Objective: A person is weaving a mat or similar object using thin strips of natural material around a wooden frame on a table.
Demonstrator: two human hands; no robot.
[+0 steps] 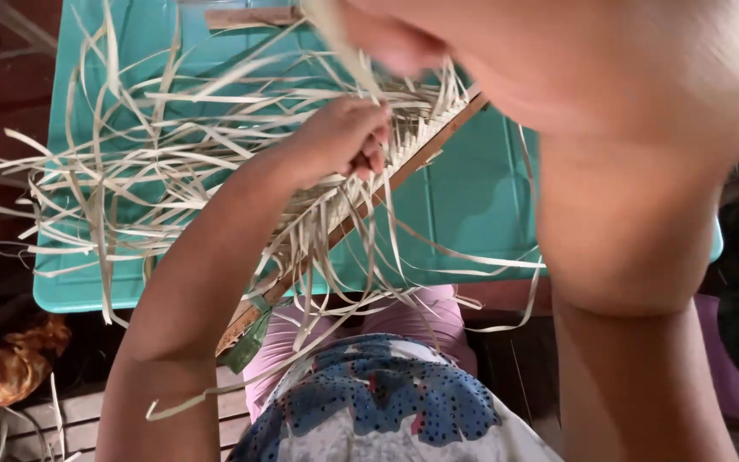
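The left hand [348, 137] sits near the middle of the view, fingers curled shut around a few pale strips [156, 162] where they meet a wooden slat [404, 167], pinning them so the weave stays tight. The slat runs from seven o'clock up to one o'clock across a turquoise plastic lid [472, 197] that serves as a work surface. The right hand [387, 34], blurred at twelve o'clock, pinches one strip upward. Loose ends fan toward nine o'clock. An orange cloth [2, 364] lies at eight o'clock.
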